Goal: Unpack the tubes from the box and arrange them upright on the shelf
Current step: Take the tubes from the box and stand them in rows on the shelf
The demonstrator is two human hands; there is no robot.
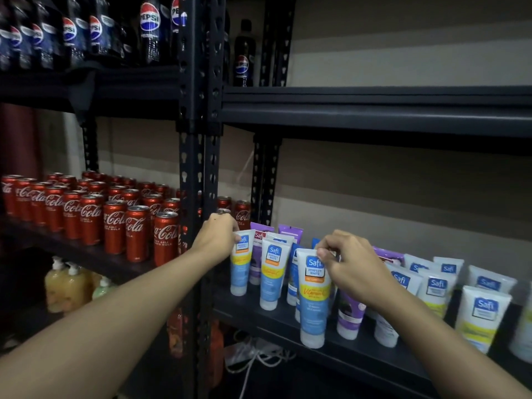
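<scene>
Several white, blue and purple Safi tubes stand cap-down on the dark shelf (288, 321). My left hand (217, 237) grips the top of the leftmost blue and yellow tube (241, 272). My right hand (349, 263) pinches the top edge of the front blue and yellow tube (313, 300), which stands at the shelf's front edge. Another blue and yellow tube (270, 279) stands between them. Purple tubes (349, 319) and white tubes with green bands (479, 315) fill the row to the right. No box is in view.
Red cola cans (115, 226) fill the neighbouring shelf to the left, past a black upright post (198, 156). Dark cola bottles (149, 27) stand on the top shelf. Pump bottles (62, 286) sit low at the left. White cables (259, 358) lie on the floor under the shelf.
</scene>
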